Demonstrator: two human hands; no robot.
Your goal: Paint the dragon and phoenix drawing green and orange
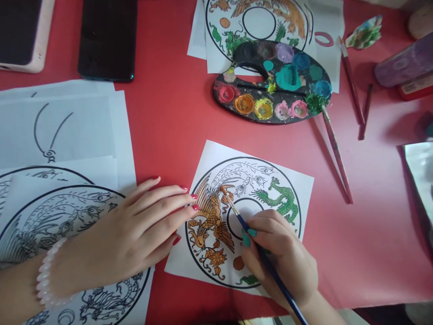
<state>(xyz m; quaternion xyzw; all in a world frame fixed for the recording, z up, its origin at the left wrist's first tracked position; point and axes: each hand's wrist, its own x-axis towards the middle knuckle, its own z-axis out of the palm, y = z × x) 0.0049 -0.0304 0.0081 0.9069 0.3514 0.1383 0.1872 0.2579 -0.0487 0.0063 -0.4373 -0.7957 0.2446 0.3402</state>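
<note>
A square sheet with a round phoenix-and-dragon drawing [267, 205] lies on the red table. Its phoenix is partly painted orange-brown and its dragon green, while the long tail feathers are still white. My right hand [282, 257] grips a blue paintbrush [241, 221], whose orange-tinted tip touches the drawing near the phoenix's wing. My left hand [145, 221] lies flat, fingers stretched out, with the fingertips at the sheet's left edge. A beaded bracelet [45, 273] circles that wrist. Beneath the left hand and forearm is an unpainted sheet with a similar drawing [111, 304].
Beyond the drawing sits a black paint palette [270, 85] with a paintbrush [334, 149] leaning on its green well. Another painted sheet [216, 63] lies partly under the palette. Two brushes [352, 81] and a purple bottle [402, 63] are at right; a black phone [107, 40] lies at upper left.
</note>
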